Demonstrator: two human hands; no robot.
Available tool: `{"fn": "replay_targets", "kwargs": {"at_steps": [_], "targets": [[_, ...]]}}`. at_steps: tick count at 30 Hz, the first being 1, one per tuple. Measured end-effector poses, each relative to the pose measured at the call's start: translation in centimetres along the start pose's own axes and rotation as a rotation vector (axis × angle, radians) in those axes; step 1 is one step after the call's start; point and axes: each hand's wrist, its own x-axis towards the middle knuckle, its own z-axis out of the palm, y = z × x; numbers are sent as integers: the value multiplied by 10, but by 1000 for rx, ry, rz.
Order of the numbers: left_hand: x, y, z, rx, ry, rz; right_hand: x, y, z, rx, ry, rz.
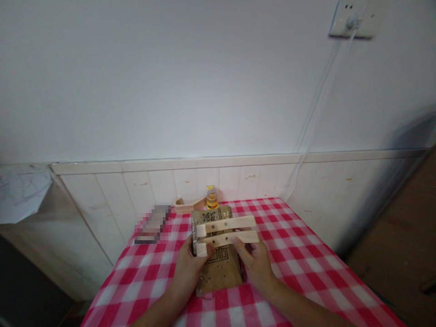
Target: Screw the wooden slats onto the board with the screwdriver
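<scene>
My left hand [189, 263] is closed on the left end of a pale wooden bar [241, 237], its thumb on top. My right hand [257, 263] grips the same bar toward its right end, thumb pressed near a dark hole or screw. Just beyond lies a second, parallel wooden bar [240, 222] with similar round marks and a block at its left end. Whether the two bars are joined, I cannot tell. Beneath them is a brown package [218, 281] with black printed patterns and shiny clear wrapping. Fingers under the bar are hidden.
A red-and-white checked cloth [289, 272] covers the table. At the back stand a small yellow-capped bottle [211, 199] and a hooked wooden piece [189, 206]. A blurred-out flat object [153, 225] lies left. The wall [204, 91] has a socket [354, 20] with a hanging cord.
</scene>
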Motion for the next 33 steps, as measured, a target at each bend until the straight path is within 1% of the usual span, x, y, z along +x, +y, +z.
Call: {"fn": "replay_targets", "kwargs": {"at_steps": [4, 9, 19, 23, 26, 29, 33], "targets": [[1, 1, 0, -17, -24, -5, 0, -2, 0, -4, -15, 18], [1, 2, 0, -50, -25, -39, -1, -3, 1, 21, -10, 38], [-2, 5, 1, -71, -32, -33, -1, -12, 0, 9, -17, 16], [-2, 6, 1, -98, -23, -57, -2, -9, 0, 36, -7, 22], [-1, 6, 1, -109, -26, -48, -2, -7, 0, 45, -9, 25], [-1, 5, 1, -94, -38, -30, -1, -8, 0, 22, -1, 20], [-2, 7, 2, -92, -30, -41, -1, -12, 0, -9, 2, 5]]}}
